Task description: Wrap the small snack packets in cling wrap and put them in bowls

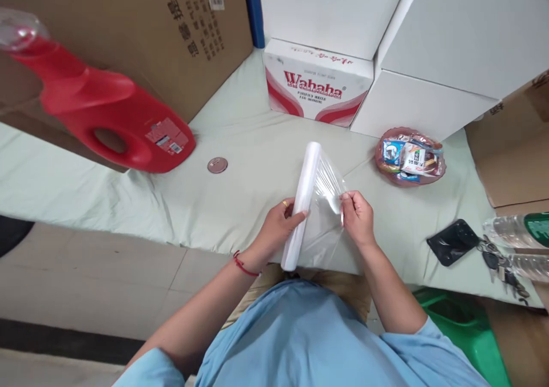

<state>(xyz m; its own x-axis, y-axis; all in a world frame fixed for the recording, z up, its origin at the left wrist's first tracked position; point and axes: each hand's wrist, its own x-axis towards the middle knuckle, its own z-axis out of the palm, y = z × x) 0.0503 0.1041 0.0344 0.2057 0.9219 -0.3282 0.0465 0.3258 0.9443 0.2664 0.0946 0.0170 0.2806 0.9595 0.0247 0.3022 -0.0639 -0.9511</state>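
Observation:
My left hand [283, 221] is wrapped round a white roll of plastic film [303, 190], with the thumb across its front. The roll slants over the near edge of the table, its far end tipped slightly right. From its right side a clear sheet of film [326, 191] stretches out in creases. Closed on the free edge of that sheet is my right hand [358, 215], to the right of the roll. Part of the sheet hangs down toward the table's front edge.
The cloth-covered table [240, 141] bears a red jug [115, 112], a round tin-like disc [217, 165], a bowl of packaged snacks [410, 157], a black phone-like object [453, 242], keys [500, 264] and bottles [510, 230]. Cartons and a Wahaha box [317, 84] stand behind. A green stool-like object [465, 324] is below right.

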